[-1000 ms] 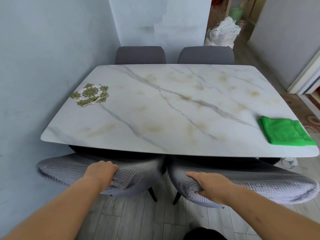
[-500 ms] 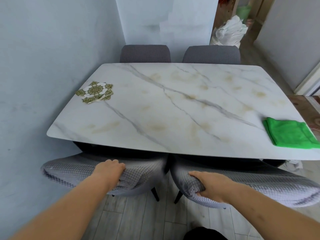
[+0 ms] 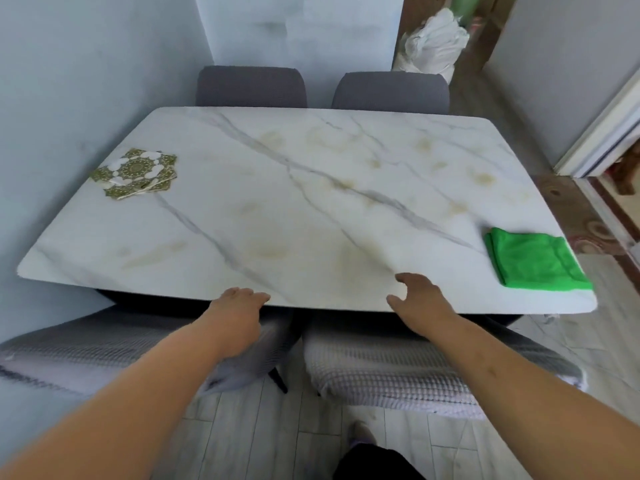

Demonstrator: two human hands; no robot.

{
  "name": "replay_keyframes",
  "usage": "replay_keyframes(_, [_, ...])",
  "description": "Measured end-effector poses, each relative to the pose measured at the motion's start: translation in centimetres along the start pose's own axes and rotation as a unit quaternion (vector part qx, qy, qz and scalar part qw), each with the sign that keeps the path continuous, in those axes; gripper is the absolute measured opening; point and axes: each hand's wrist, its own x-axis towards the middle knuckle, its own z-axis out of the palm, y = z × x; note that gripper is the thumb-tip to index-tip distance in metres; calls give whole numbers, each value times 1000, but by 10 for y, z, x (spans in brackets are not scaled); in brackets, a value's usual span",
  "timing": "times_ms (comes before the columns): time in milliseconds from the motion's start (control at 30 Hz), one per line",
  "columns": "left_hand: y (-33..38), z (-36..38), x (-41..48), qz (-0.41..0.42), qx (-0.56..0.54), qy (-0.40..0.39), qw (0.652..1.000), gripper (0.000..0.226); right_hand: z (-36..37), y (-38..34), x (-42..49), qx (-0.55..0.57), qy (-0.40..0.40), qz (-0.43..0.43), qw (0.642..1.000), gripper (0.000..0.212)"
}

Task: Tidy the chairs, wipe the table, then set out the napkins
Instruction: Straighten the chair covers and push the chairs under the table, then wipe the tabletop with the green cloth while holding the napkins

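Note:
A white marble table (image 3: 311, 209) fills the middle of the view. Two grey chairs are pushed under its near edge, the left chair (image 3: 86, 351) and the right chair (image 3: 398, 372). My left hand (image 3: 235, 317) hovers open over the left chair's back at the table's edge. My right hand (image 3: 419, 303) is open above the near edge, fingers spread, holding nothing. A folded green cloth (image 3: 535, 265) lies at the table's near right corner. A small stack of green and white patterned napkins (image 3: 136, 173) lies at the left side.
Two darker grey chairs (image 3: 251, 86) (image 3: 391, 90) stand tucked in at the far side. A wall runs close along the left. A white bag (image 3: 431, 46) sits on the floor in the passage at the back right. A doorway and a rug (image 3: 588, 220) lie to the right.
Both hands have let go of the near chair backs and risen to the table's near edge. The two near chairs now sit further under the table.

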Motion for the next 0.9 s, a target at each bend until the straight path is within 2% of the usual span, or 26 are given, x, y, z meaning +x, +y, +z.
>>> replay_keyframes(100, [28,-9,20,13,-18,-11,1000,58,-18,39,25,7,40,106,994,59])
replay_keyframes(233, [66,-16,47,41,-59,7,997,56,-39,92,51,-42,89,192,976,65])
replay_keyframes(333, [94,-18,72,65,-87,15,994,56,-51,129,68,-89,74,235,965,66])
replay_keyframes(533, [118,-16,92,84,-82,22,993,54,-51,158,84,-93,24,269,958,69])
replay_keyframes(767, [121,-19,108,58,-89,15,994,57,-48,161,96,-97,72,273,954,72])
replay_keyframes(900, [113,-18,106,35,-119,17,992,59,-51,127,109,-71,110,200,971,77])
